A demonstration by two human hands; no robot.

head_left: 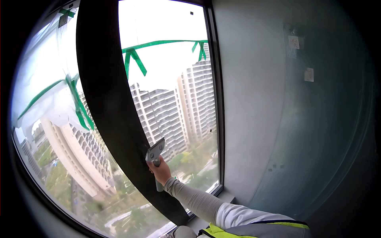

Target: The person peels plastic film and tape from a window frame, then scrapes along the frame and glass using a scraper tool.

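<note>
My right hand [160,173] is closed around the grey handle of a scraper [155,150]. The tool's wide metal head, with two round screws, points up and to the right above my fist. It is in front of the right edge of the dark window post [115,107], beside the right window pane [174,115]; whether the blade touches the post or the glass is unclear. My right arm, in a grey and white sleeve, reaches in from the lower right. My left hand is not in view.
Green tape [164,41] crosses the right pane. Plastic sheeting [43,67] with more green tape hangs over the left pane. Tall buildings show outside. On the right, a grey wall [250,99] meets a glossy greenish panel [329,131] with small labels.
</note>
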